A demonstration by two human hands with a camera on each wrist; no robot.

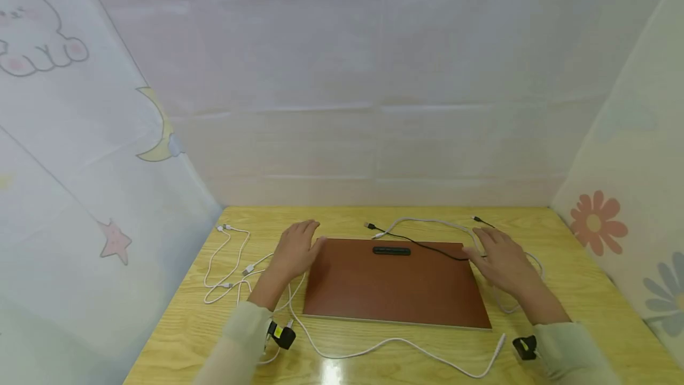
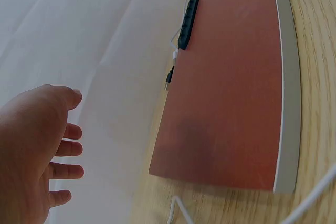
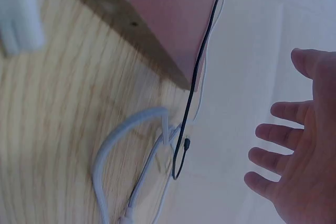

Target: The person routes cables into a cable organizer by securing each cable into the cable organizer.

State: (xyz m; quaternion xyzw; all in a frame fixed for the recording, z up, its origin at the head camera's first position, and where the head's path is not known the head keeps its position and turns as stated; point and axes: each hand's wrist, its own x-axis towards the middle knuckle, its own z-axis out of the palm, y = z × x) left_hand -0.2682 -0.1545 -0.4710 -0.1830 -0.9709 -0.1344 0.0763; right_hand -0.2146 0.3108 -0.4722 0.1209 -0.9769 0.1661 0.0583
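A reddish-brown rectangular board (image 1: 395, 284) with pale edges lies on the wooden table. Near its back edge is a small black ridged strip (image 1: 392, 251), like a cable holder. My left hand (image 1: 294, 251) hovers by the board's left end, fingers extended and holding nothing. By the opposite end is my right hand (image 1: 502, 260), also empty, with fingers spread in the right wrist view. A black USB cable (image 1: 422, 245) runs over the board's back right corner, close to the right hand. Behind it, a white cable (image 1: 438, 220) curves along the table.
Several thin white cables (image 1: 235, 260) lie tangled left of the board. Another white cable (image 1: 374, 347) snakes along the front, its plug (image 1: 499, 344) at the right. Cloth-covered walls (image 1: 374, 76) enclose the table (image 1: 588, 314) at the back and both sides.
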